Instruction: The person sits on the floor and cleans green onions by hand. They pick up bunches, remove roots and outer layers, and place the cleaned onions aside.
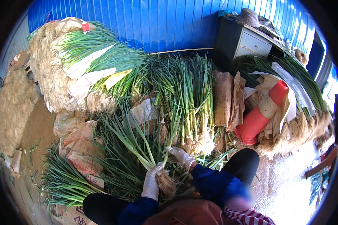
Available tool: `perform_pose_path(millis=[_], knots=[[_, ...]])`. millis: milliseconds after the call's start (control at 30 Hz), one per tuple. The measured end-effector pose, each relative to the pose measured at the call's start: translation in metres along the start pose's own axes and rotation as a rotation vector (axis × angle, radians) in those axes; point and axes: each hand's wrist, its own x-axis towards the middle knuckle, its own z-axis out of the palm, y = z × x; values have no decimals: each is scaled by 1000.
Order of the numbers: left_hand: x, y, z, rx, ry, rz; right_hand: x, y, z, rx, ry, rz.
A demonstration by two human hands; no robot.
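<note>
My left hand (151,184), in a white glove, is closed around a small bunch of green onions (144,159) just above the roots. Their tan, stringy roots (166,184) hang out on the right of that hand, and the leaves fan up and to the left. My right hand (182,158), also gloved in white, pinches one onion stalk (171,135) low on its stem, with its lower end meeting the bunch at my left hand. Under and behind both hands lie loose green leaves (117,166). Upright onions with pale roots (198,143) stand just beyond my right hand.
A large onion stack (64,70) rises at the back left, beside a blue corrugated wall (157,25). Printed sacks (80,157) lie at left. An orange-red traffic cone (260,115) leans against covered onions at right, before a desk (253,42). Another person's arm (321,166) shows at far right.
</note>
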Motion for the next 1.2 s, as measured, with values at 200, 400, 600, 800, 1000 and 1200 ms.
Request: perform_pose_path(millis=[200,400,600,800,1000,1200], knots=[[5,-11,-10,152,21,-45,-1,10,36,-189,181,-145],[-5,-1,3,72,73,-100,-10,6,67,101,35,100],[-36,26,23,-124,-86,-117,27,-29,60,137,-72,-1],[-43,33,18,-265,-291,-19,74,-121,69,378,-151,-263],[-27,30,9,-519,-384,157,77,-198,-27,199,218,-644],[-5,11,-4,-444,-263,-58,63,-107,-113,-566,829,-92]])
